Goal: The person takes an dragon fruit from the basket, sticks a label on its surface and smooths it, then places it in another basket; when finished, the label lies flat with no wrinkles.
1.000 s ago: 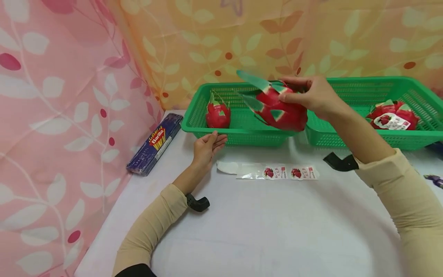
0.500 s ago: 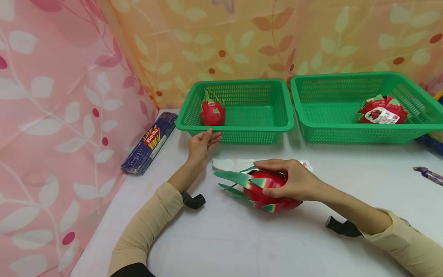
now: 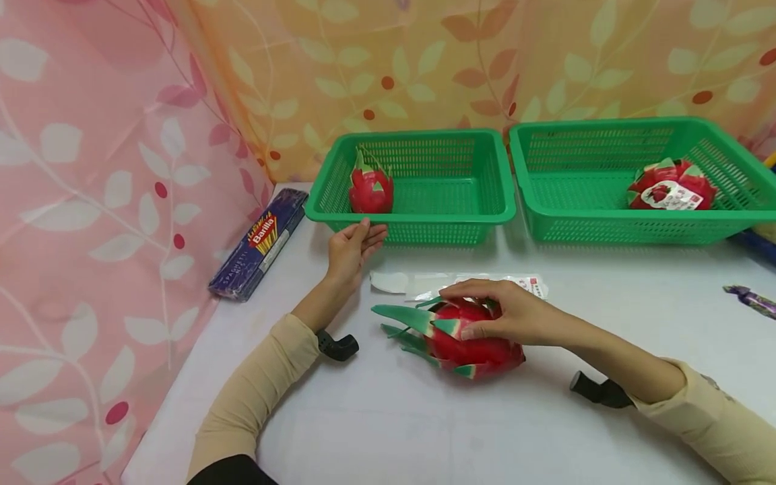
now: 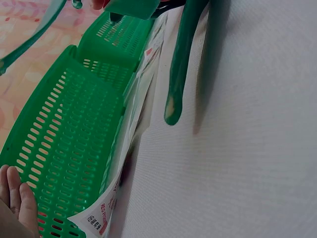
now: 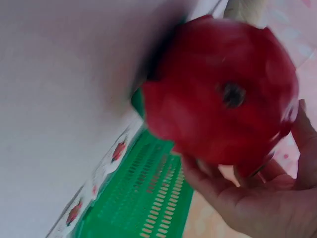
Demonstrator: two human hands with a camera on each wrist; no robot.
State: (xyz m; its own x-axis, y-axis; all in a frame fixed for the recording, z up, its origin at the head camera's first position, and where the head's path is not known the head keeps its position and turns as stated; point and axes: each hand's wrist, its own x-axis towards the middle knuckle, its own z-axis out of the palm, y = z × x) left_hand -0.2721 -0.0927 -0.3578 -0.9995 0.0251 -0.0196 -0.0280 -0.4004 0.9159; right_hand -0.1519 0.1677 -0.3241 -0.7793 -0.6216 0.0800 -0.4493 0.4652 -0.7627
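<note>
- Pink cloth (image 3: 85, 222), with pale leaves printed on it, hangs at the far left
- Pasta pack (image 3: 259, 244), dark blue and marked Barilla, lies slanted on the white table (image 3: 376, 431), beside the cloth
- Left sleeve (image 3: 261, 380), beige, with a black mount (image 3: 339, 347) at the wrist
- Left hand (image 3: 351, 252) is at the front of the left basket, fingers fairly straight and loose, thumb near the rim; it grasps nothing, and how firmly it touches the basket I cannot tell
- Left basket (image 3: 445, 219), green and slotted, stands near the yellow cloth (image 3: 418, 81) behind
- Left fruit (image 3: 371, 194), a red dragon fruit, is upright in the left part of that basket
- Label strip (image 3: 427, 283) lies on the table in front of the left basket, partly hidden by the right hand
- Held fruit (image 3: 467, 350), a red dragon fruit with long green tips pointing left, is on its side nearer the person than the strip; whether it touches the table I cannot tell
- Right hand (image 3: 509, 313) grasps the held fruit, thumb and fingers on its surface
- Right basket (image 3: 642, 215), also green, stands just beside the left one
- Right fruit (image 3: 657, 178), in its right part, bears a white label (image 3: 673, 196)
- Sweet (image 3: 752, 300), in a purple wrapper, lies at the right edge
</note>
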